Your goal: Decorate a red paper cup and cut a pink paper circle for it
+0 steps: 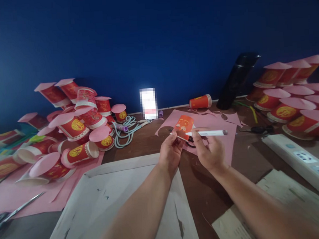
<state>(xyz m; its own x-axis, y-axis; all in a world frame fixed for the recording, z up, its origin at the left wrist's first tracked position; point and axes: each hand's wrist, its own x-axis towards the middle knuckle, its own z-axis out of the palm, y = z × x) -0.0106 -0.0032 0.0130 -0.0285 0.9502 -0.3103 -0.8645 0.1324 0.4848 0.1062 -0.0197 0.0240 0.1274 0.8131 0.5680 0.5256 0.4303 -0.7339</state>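
Note:
My left hand (171, 151) is closed on the lower left edge of an orange-red printed piece of paper or card (185, 123), tilted up above a pink paper sheet (225, 144). Whether the piece is part of a cup I cannot tell. In my right hand (210, 150) is a white marker pen (212, 133), gripped between thumb and fingers. The pen lies nearly level, its left end close to the right side of the piece. A dark looped object, perhaps a scissor handle, shows partly behind the hands.
Red paper cups with pink discs crowd the left (74, 127) and right (284, 109). Scissors (17, 210) lie at far left. Stacked cups (200, 101), a black bottle (234, 80), a coiled cable (123, 135), a lit phone (148, 103), a power strip (300, 158) and white board (100, 208) surround me.

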